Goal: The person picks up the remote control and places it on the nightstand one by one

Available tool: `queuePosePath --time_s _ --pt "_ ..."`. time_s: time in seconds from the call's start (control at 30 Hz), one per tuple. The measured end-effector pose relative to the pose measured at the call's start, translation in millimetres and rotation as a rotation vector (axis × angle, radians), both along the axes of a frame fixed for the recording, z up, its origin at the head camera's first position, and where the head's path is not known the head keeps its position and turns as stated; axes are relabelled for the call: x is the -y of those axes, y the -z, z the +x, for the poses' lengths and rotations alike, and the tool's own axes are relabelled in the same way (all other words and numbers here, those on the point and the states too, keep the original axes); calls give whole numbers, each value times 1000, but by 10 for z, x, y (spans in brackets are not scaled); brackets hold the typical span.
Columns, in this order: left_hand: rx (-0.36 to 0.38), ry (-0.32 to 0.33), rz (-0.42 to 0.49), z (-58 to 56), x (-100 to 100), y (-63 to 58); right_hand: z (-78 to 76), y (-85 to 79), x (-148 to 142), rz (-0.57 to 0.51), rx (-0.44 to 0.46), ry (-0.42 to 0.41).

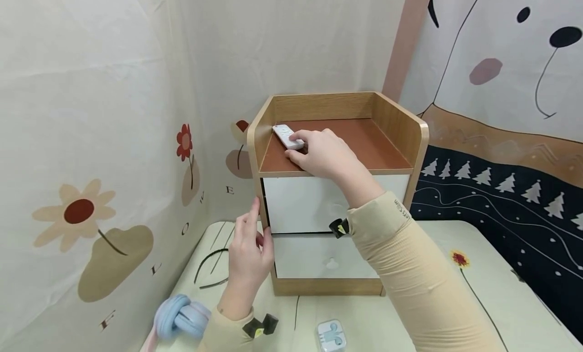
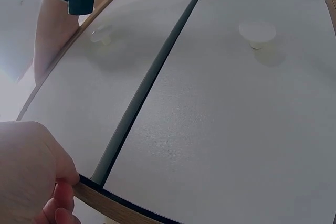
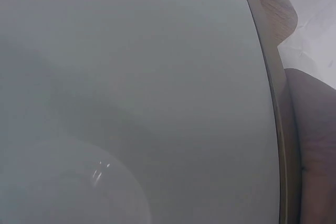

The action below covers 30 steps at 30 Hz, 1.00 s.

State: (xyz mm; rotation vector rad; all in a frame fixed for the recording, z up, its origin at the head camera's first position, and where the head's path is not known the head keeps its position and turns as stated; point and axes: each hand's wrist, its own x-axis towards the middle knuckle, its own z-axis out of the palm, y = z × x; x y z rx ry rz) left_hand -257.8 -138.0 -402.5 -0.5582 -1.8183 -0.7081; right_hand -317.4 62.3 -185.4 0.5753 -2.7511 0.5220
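Observation:
A small white remote control (image 1: 284, 134) lies slantwise at the left of the brown top shelf of a wooden cabinet (image 1: 328, 287). My right hand (image 1: 325, 152) pinches its near end between thumb and fingers. My left hand (image 1: 248, 258) rests against the cabinet's left side, its fingers extended upward and the thumb at the front edge. Two white drawers, the upper (image 1: 296, 205) and the lower (image 1: 300, 256), fill the cabinet's front. A clear knob (image 2: 257, 31) shows in the left wrist view. The right wrist view catches mostly a drawer front (image 3: 157, 77); the remote is out of sight there.
Earphones in a clear case (image 1: 332, 336) lie in front of the cabinet. To the left are a blue knotted soft item (image 1: 182, 316) and a thin black hoop (image 1: 199, 266). Printed cloth walls (image 1: 114, 139) stand behind and beside the cabinet.

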Motion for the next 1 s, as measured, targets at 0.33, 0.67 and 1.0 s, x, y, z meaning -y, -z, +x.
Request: queuePosePath --time_s 0.33,0.67,1.0 --pt "16 0 4 9 6 16 8 20 -30 -64 16 -3" --pt "15 -12 2 9 29 29 64 86 -116 -267 -107 -51" --pt "17 -5 15 27 -13 67 220 245 -379 -330 -329 -72"
